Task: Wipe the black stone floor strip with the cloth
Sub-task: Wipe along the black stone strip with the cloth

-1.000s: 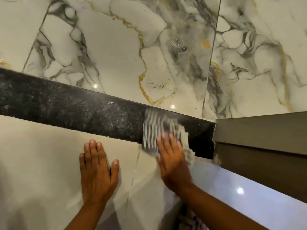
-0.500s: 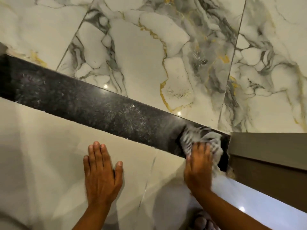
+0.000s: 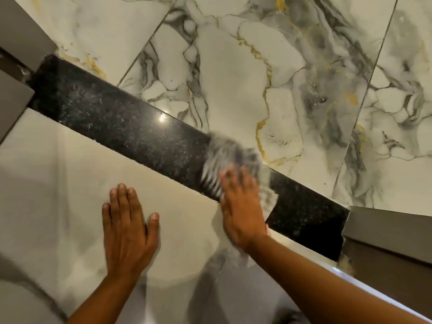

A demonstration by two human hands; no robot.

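Note:
A black speckled stone strip (image 3: 112, 118) runs diagonally across the floor from upper left to lower right. A grey-and-white striped cloth (image 3: 228, 157), blurred by motion, lies on the strip right of its middle. My right hand (image 3: 243, 211) presses flat on the cloth's near part, fingers pointing up over the strip. My left hand (image 3: 128, 228) rests flat on the plain cream tile below the strip, fingers together, holding nothing. Pale dusty streaks show on the strip to the left of the cloth.
Veined white, grey and gold marble tiles (image 3: 245, 78) lie beyond the strip. Grey-brown door frame pieces stand at the strip's two ends, at left (image 3: 21, 33) and at right (image 3: 388, 230). Cream tile (image 3: 58, 183) fills the near side.
My right hand has slid the cloth leftward along the strip, away from the right door frame. The view has shifted so the strip's left end shows. My left hand stays put.

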